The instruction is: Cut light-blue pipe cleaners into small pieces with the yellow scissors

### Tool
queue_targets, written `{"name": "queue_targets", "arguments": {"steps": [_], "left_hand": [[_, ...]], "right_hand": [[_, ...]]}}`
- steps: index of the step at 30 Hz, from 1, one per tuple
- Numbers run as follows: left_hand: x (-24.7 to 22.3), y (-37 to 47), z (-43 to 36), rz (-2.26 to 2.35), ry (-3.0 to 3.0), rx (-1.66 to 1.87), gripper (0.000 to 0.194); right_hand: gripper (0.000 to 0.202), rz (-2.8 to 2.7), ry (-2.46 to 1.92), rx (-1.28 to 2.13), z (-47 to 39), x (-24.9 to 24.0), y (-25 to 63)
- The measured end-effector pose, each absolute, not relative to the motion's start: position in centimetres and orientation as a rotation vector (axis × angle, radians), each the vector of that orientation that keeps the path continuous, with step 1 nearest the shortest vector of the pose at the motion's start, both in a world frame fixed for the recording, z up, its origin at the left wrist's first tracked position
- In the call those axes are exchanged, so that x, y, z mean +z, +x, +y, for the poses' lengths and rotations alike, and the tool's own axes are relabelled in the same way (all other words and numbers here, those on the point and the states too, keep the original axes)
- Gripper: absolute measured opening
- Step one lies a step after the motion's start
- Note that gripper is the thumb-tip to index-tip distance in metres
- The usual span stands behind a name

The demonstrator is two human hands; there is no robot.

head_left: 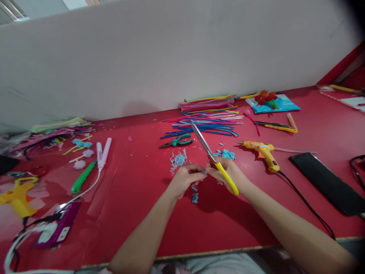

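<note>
My left hand (186,177) pinches a tiny light-blue piece (205,172), which looks like a bit of pipe cleaner, between thumb and finger. My right hand (225,171) is closed around yellow-handled scissors (226,178), its fingertips close to that piece. The blades point up and away, towards the back of the table. Under my hands lie a few short blue cut pieces (195,198). Beyond my left hand is a scatter of fine blue clippings (178,160); a small pile of blue pieces (228,154) sits just past my right hand.
Teal-handled pliers (178,141) and bundled pipe cleaners (205,123) lie behind my hands. To the right are a yellow glue gun (264,152) with a cord and a black slab (327,182). At left are a pink straightener (102,154), green cutter (84,177) and purple power strip (67,224).
</note>
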State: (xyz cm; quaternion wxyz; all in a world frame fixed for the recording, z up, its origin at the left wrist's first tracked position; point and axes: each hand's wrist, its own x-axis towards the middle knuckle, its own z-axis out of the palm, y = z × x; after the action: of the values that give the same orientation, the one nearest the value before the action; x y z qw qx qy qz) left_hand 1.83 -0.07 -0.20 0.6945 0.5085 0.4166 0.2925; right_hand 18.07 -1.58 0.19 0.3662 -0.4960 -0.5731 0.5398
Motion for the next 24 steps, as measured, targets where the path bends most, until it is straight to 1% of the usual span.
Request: {"name": "queue_targets", "arguments": {"steps": [3, 9, 15, 19, 20, 24], "left_hand": [[-0.29, 1.80, 0.00, 0.953, 1.118, 0.666, 0.011], [0.05, 2.07, -0.12, 0.975, 1.103, 0.662, 0.024], [0.34, 2.04, -0.19, 0.924, 1.074, 0.613, 0.019], [0.19, 1.99, 0.02, 1.009, 1.196, 0.671, 0.033], [0.16, 2.05, 0.02, 1.022, 1.213, 0.694, 0.033], [0.07, 2.36, -0.15, 1.016, 1.185, 0.712, 0.018]], "right_hand": [[0.006, -1.522, -1.275, 1.345, -1.55, 0.28, 18.20], [0.005, -1.486, -1.252, 1.397, -1.71, 0.38, 17.83], [0.004, -1.384, -1.272, 1.370, -1.71, -0.03, 17.68], [0.006, -1.303, -1.293, 1.351, -1.49, 0.03, 18.05], [0.007, -1.313, -1.288, 1.358, -1.46, 0.12, 18.09], [0.007, -1.383, -1.304, 1.382, -1.48, 0.45, 17.88]]}}
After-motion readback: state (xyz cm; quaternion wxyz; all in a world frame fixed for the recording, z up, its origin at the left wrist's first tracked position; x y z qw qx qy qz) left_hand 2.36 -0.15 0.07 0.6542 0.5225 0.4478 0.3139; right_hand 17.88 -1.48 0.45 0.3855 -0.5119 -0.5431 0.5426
